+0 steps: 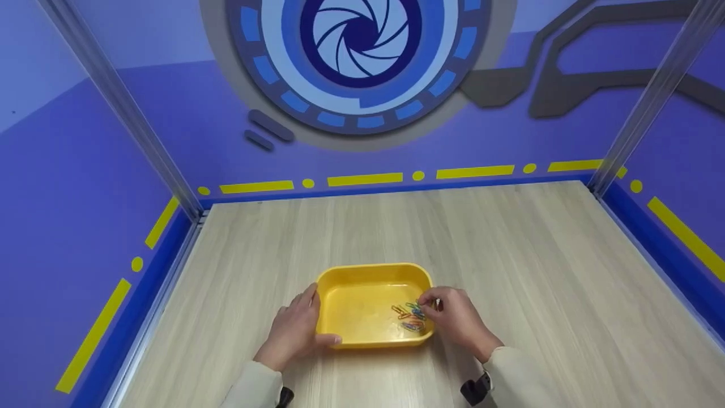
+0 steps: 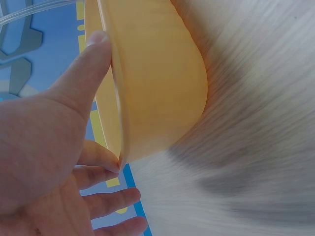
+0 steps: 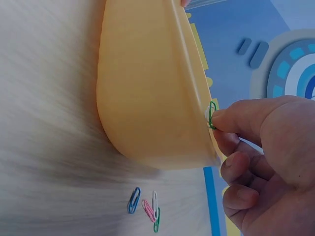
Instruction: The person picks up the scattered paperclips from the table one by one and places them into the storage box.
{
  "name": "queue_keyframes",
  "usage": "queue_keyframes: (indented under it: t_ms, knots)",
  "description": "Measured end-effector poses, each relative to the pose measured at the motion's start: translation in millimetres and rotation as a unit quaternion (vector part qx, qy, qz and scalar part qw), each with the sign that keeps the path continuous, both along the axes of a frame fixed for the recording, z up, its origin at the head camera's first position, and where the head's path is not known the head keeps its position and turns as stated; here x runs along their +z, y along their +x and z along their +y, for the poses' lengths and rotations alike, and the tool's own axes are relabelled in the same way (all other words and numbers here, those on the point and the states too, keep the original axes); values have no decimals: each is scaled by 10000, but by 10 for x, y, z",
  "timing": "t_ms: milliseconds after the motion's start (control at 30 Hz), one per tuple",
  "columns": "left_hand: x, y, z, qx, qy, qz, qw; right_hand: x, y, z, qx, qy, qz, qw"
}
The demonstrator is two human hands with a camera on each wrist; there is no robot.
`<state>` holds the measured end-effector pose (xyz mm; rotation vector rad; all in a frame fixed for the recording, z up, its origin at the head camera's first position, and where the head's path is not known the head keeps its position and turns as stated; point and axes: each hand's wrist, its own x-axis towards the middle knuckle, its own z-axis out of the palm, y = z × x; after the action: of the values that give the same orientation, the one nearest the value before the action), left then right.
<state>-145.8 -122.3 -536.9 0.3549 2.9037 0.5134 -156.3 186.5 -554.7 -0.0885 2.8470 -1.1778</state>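
My left hand point(image 1: 291, 331) holds the near left corner of a yellow plastic tray point(image 1: 354, 309), thumb over the near rim and index finger against the left rim. In the left wrist view, its other fingers stand loosely apart. At the tray's right rim, my right hand point(image 1: 460, 318) pinches a green paper clip point(image 3: 212, 115) between thumb and index finger. Several colored paper clips point(image 1: 412, 318) lie inside the tray at its right end. Outside it, the right wrist view shows a blue paper clip point(image 3: 134, 200), a pink one, a white one and another green one on the table.
The tray stands on a light wood-grain table point(image 1: 272, 243). Blue-purple printed panels point(image 1: 362, 158) enclose the back and both sides, with metal posts point(image 1: 640, 113) at the corners.
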Motion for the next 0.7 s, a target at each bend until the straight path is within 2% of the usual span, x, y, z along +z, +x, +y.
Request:
queue_keyframes:
  t_ms: [233, 433, 700]
  knots:
    - [3, -2, 2, -1, -25, -34, 10000, -5, -14, -26, 171, 58, 92, 9998]
    - [-2, 0, 7, -73, -72, 91, 9999, 10, -16, -4, 6, -13, -18, 10000]
    - [-7, -5, 21, -63, -212, 197, 9996, 23, -12, 43, -145, 41, 121, 9998]
